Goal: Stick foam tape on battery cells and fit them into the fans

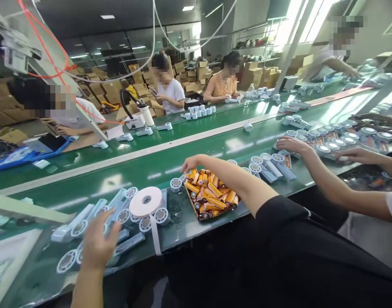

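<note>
My left hand hovers with fingers apart over a group of pale blue handheld fans. Some of their round heads and handles are hidden behind it. My right hand reaches past the far side of a box of orange cylindrical batteries, its fingers curled down. Its fingertips meet the handle end of one pale blue handheld fan, whose round head points toward me. A roll of white tape lies on top of the fans between my hands, its loose end hanging over the table's edge.
A green conveyor belt runs beyond my bench. At my right, a co-worker's hands are among more fans. Other people sit across the belt. A slanted metal post stands at the left, near a white tray.
</note>
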Tool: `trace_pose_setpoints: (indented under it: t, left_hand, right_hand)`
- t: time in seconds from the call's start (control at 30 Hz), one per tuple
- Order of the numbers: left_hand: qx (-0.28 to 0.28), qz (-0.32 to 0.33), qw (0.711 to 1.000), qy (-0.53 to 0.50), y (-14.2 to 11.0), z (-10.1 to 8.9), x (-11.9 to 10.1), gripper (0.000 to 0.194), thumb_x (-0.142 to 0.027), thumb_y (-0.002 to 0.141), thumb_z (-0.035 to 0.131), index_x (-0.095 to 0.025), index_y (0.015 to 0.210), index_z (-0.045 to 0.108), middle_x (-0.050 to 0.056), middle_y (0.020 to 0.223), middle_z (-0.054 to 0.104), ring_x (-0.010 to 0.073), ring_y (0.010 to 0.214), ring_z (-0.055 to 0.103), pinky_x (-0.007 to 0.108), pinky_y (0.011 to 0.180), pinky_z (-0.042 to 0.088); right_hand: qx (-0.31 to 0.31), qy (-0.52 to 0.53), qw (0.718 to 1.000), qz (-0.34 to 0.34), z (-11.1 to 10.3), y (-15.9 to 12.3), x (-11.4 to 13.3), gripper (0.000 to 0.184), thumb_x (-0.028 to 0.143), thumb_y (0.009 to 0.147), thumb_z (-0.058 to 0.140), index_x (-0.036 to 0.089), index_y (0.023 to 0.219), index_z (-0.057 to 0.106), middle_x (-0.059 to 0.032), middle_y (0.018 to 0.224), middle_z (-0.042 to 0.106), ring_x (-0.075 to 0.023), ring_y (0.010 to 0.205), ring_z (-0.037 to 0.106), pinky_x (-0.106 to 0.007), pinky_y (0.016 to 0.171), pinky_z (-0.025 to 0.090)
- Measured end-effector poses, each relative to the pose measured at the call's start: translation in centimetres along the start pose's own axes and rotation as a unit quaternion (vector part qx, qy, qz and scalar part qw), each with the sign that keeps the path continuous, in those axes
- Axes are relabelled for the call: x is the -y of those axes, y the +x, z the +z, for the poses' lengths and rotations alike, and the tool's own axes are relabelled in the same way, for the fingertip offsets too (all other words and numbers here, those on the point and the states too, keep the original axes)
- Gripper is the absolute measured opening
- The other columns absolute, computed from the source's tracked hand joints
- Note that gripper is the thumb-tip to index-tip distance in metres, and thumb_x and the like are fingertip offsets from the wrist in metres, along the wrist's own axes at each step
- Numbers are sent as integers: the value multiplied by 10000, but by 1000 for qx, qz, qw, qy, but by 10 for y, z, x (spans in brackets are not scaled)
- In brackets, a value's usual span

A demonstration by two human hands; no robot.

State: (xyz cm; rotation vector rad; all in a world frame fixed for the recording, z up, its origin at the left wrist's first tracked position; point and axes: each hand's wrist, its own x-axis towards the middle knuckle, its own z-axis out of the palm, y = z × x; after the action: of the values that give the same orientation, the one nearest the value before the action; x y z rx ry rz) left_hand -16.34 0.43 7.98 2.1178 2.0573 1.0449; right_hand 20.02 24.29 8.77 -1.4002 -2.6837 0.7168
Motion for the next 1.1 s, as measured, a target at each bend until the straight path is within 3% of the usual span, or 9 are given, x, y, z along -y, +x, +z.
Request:
trace_pose_setpoints:
  t: [0.17, 0.37, 0.5, 0.63, 0.7, 0.77, 0.87, 0.93, 1.1]
  left_hand:
    - [340, 89, 926, 140, 66, 88, -14, 747, -307, 628, 577, -221, 1350, 749, 138, 1558, 641, 389, 1490, 536, 571, 1265, 392]
    - [346, 61, 919, 181, 85, 68, -11, 548, -415, 578, 637, -201, 1052, 811, 207, 1456, 689, 455, 1426, 562, 560, 1194, 471]
    - [199, 62, 962, 178, 70, 41, -28, 425, -576, 670, 658, -233, 899, 762, 201, 1349, 721, 463, 1355, 573, 611, 1200, 443]
    - [-66, 185, 973, 119, 31, 29, -81, 536, -638, 748, 746, -199, 1051, 701, 162, 1213, 738, 440, 1347, 583, 652, 1241, 402]
    - [-80, 264, 956, 98, 13, 29, -110, 485, -591, 767, 805, -226, 1069, 698, 115, 1137, 747, 434, 1394, 564, 663, 1270, 382]
    - [-75, 281, 954, 75, 0, 29, -128, 377, -501, 784, 825, -260, 1048, 705, 74, 1087, 740, 423, 1434, 546, 675, 1301, 352]
    - [-101, 134, 985, 44, -14, 29, -126, 337, -458, 823, 791, -285, 1100, 711, 54, 1125, 722, 391, 1385, 597, 647, 1260, 447]
    - [-117, 16, 993, 30, -25, 33, -115, 414, -535, 860, 742, -282, 1186, 707, 72, 1196, 708, 381, 1283, 658, 632, 1125, 581]
    - [-64, -37, 997, -25, -51, 65, -107, 497, -638, 851, 726, -250, 1163, 710, 133, 1297, 669, 409, 1394, 586, 582, 1009, 653]
  right_hand:
    - [-58, 32, 998, -11, -18, -46, -7, 308, 312, 1078, 613, 163, 1304, 759, -129, 1413, 739, -273, 1275, 700, -413, 1124, 529]
    - [-126, 164, 974, -89, -8, -186, -48, 330, 435, 1008, 673, 224, 1202, 838, -62, 1196, 838, -224, 1075, 763, -316, 946, 559]
    - [-198, 313, 925, -80, 35, -243, -45, 352, 496, 987, 681, 195, 1071, 844, -68, 1014, 835, -201, 880, 745, -294, 781, 560]
    - [-143, 481, 862, -72, 86, -225, 14, 690, 543, 933, 771, 193, 1505, 610, -58, 991, 805, -139, 646, 663, -248, 608, 507]
    - [-74, 538, 831, -121, 109, -206, 50, 866, 544, 846, 875, 222, 1570, 525, -86, 1160, 796, -135, 694, 695, -244, 648, 542]
    - [5, 545, 817, -187, 133, -196, 75, 585, 566, 904, 819, 203, 1348, 700, -78, 1138, 805, -130, 715, 713, -234, 681, 555]
    - [103, 423, 854, -286, 158, -206, 79, 438, 564, 1047, 634, 179, 917, 798, -35, 843, 805, -139, 674, 722, -219, 632, 522]
    - [85, 300, 899, -308, 157, -220, 63, 407, 576, 1016, 684, 195, 956, 811, -42, 865, 821, -175, 762, 767, -233, 667, 542]
    - [-112, -1, 990, -91, 107, -221, 32, 451, 483, 957, 799, 163, 1268, 737, -171, 1170, 803, -294, 1052, 775, -355, 879, 615]
